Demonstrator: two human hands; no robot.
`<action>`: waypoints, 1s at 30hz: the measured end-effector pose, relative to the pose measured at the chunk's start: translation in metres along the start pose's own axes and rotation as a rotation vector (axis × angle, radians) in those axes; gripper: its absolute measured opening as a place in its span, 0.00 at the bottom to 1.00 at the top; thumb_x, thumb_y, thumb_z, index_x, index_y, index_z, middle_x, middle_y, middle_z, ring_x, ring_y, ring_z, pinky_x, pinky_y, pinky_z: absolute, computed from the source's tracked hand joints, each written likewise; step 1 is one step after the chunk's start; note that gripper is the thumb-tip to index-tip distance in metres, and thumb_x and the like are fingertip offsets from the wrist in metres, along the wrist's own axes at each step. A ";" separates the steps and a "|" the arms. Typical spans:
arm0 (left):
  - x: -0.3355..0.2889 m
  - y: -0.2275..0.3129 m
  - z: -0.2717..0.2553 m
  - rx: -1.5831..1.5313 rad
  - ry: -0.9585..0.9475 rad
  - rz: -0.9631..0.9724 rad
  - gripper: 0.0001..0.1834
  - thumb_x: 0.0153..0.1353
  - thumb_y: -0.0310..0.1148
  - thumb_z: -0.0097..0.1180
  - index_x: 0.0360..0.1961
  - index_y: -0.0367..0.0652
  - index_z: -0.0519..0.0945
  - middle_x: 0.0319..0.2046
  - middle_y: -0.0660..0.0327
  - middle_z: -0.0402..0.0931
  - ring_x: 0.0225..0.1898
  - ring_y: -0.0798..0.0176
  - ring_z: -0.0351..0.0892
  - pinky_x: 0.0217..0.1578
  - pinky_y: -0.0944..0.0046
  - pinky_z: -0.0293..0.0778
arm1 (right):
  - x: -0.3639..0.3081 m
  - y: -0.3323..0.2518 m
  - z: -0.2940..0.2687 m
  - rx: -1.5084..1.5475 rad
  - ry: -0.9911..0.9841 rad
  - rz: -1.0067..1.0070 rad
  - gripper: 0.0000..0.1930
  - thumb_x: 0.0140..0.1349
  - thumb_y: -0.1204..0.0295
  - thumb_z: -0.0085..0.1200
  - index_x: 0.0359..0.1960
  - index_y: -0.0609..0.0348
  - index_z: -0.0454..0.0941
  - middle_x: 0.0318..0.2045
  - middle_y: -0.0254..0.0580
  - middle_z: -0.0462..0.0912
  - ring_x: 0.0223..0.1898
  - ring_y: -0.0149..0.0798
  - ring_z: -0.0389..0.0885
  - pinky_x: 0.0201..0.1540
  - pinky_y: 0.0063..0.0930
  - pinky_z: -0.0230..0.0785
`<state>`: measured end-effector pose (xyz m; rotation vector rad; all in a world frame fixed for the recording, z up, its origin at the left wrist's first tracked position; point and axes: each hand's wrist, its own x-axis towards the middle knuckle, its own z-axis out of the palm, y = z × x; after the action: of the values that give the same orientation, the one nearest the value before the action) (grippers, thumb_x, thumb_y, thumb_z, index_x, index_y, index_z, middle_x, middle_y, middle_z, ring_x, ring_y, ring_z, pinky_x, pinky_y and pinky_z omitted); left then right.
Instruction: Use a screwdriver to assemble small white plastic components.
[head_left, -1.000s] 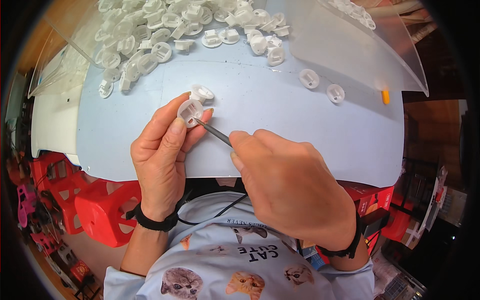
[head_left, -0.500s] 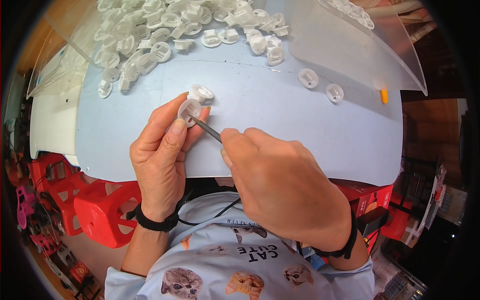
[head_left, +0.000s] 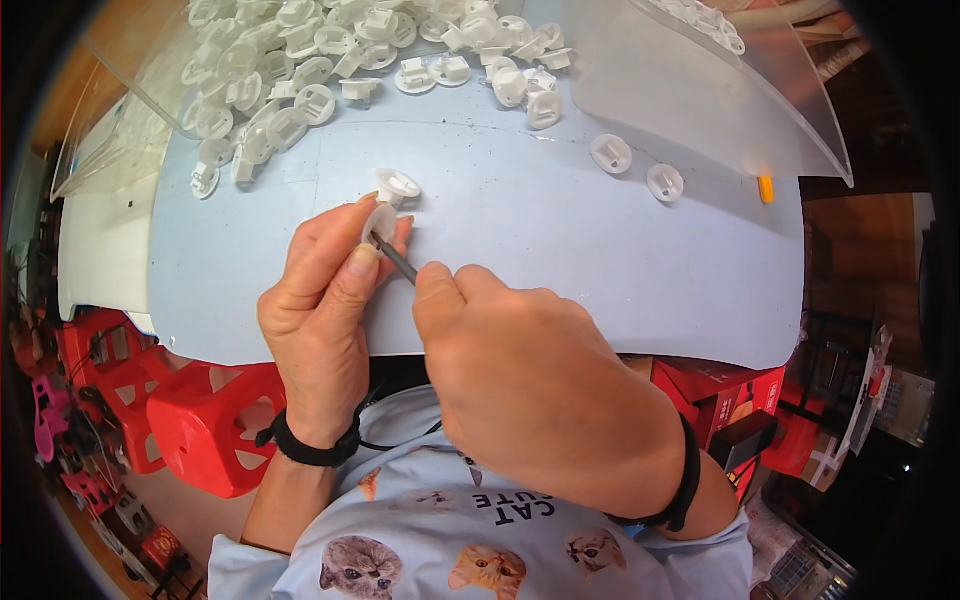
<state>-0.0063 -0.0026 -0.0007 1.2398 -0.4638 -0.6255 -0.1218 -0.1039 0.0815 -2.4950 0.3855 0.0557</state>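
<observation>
Between the thumb and fingers of my left hand (head_left: 325,290) is a small round white plastic part (head_left: 378,226), tilted toward the right. My right hand (head_left: 530,370) is closed around a thin dark grey pointed tool (head_left: 400,262); its handle is hidden in the fist. The tool's tip reaches into the inner face of the held part. Just beyond my left fingertips, another white plastic part (head_left: 398,184) rests on the table.
A heap of similar white parts (head_left: 310,70) covers the far left and middle of the pale blue table (head_left: 560,240). Two loose parts (head_left: 611,154) and a small yellow piece (head_left: 766,189) lie at the right. Clear plastic bins (head_left: 700,90) flank the heap. Red stools (head_left: 215,430) stand at the left.
My right hand and the tool have moved left, closer to my left hand. The held part has turned so that its face shows narrower.
</observation>
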 end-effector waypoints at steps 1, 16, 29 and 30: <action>0.001 -0.001 0.000 0.000 0.002 0.000 0.16 0.63 0.21 0.52 0.52 0.30 0.76 0.51 0.55 0.70 0.47 0.60 0.77 0.51 0.64 0.77 | 0.001 -0.002 0.001 -0.004 0.010 -0.031 0.13 0.46 0.81 0.52 0.35 0.76 0.70 0.23 0.49 0.74 0.22 0.47 0.77 0.25 0.35 0.73; -0.001 -0.003 0.002 0.014 -0.036 0.084 0.15 0.63 0.21 0.52 0.51 0.31 0.77 0.48 0.55 0.71 0.42 0.63 0.77 0.51 0.61 0.74 | -0.001 0.010 0.013 0.191 0.017 -0.027 0.06 0.52 0.81 0.50 0.31 0.72 0.69 0.21 0.51 0.72 0.22 0.51 0.75 0.25 0.39 0.70; 0.002 0.013 0.001 -0.226 0.004 -0.168 0.18 0.68 0.26 0.45 0.58 0.29 0.69 0.52 0.43 0.73 0.50 0.51 0.79 0.44 0.72 0.81 | -0.011 0.015 -0.021 0.293 0.055 0.009 0.07 0.59 0.77 0.50 0.36 0.70 0.74 0.23 0.56 0.76 0.23 0.58 0.74 0.26 0.41 0.65; 0.003 0.013 0.001 -0.241 -0.001 -0.174 0.18 0.68 0.26 0.45 0.58 0.29 0.69 0.52 0.42 0.73 0.50 0.51 0.79 0.44 0.72 0.81 | -0.011 0.015 -0.021 0.290 0.055 0.008 0.07 0.59 0.77 0.50 0.36 0.70 0.74 0.23 0.56 0.76 0.23 0.58 0.74 0.26 0.41 0.65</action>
<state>-0.0024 -0.0023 0.0119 1.0560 -0.2733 -0.8055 -0.1372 -0.1246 0.0914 -2.2118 0.3958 -0.0623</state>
